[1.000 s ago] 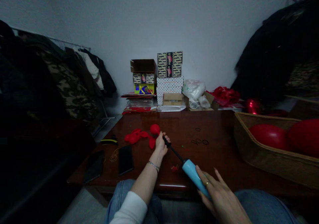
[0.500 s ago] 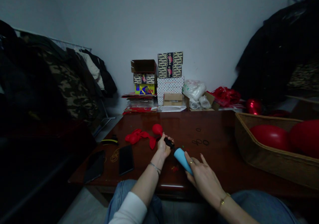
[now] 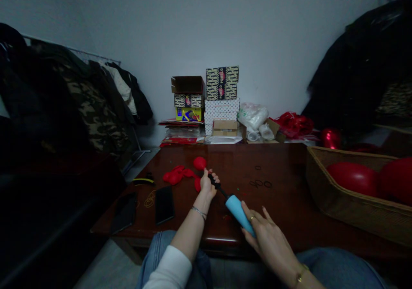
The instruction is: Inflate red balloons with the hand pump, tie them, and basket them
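My left hand is closed around the black end of a hand balloon pump. A small, partly inflated red balloon sits just beyond my left fingers; its neck is hidden by them. A thin black shaft runs from that end into the pump's light blue barrel. My right hand grips the lower part of this barrel, thumb beneath and some fingers stretched along it. Several limp red balloons lie on the table left of my left hand.
On the brown table lie a dark phone, a black tablet-like slab, yellow string and black bands. A wicker basket with large red balloons stands at right. Stacked boxes are behind.
My right hand has drawn the blue barrel down and right, exposing more of the black shaft. My left hand and the small red balloon have shifted slightly up and left.
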Tool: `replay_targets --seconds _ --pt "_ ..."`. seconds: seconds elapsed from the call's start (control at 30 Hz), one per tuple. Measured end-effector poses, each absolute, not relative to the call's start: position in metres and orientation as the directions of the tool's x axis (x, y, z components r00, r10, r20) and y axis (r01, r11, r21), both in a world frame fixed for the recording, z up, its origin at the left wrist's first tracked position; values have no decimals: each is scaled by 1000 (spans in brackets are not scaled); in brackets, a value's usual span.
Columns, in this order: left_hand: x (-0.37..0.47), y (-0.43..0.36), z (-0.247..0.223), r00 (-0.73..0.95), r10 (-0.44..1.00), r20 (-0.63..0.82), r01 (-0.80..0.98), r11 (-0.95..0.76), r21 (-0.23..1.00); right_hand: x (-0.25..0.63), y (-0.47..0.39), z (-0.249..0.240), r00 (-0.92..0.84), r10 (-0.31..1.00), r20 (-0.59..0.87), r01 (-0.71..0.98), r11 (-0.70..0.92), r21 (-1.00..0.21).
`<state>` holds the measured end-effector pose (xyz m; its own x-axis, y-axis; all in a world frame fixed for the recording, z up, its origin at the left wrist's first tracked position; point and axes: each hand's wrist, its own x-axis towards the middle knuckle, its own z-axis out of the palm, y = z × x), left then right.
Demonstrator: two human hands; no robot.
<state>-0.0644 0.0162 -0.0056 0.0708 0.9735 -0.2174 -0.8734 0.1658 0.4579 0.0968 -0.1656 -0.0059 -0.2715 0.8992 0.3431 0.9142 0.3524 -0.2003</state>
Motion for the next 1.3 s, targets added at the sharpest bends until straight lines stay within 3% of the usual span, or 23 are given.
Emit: replay_targets --seconds 0.23,0.47,0.6,0.83,1.03,1.3 --pt "-63 12 -3 145 969 -202 -883 218 415 122 -188 -22 -291 859 421 907 388 -165" --pt "-64 11 -1 208 971 -118 -907 237 348 110 -177 -3 -282 866 413 905 383 -184" --pt "-55 6 -5 237 965 -117 -880 264 395 99 -159 10 -274 890 366 915 358 -186" --pt "-41 2 -11 86 968 -236 -847 196 495 77 -135 16 -237 915 327 950 288 -117" --pt "-45 7 -12 8 953 -302 -798 189 573 78 -152 4 -242 901 361 952 292 -89" --pt "-57 17 -11 -7 960 -278 -810 158 564 121 -188 -20 -310 840 445 921 381 -77"
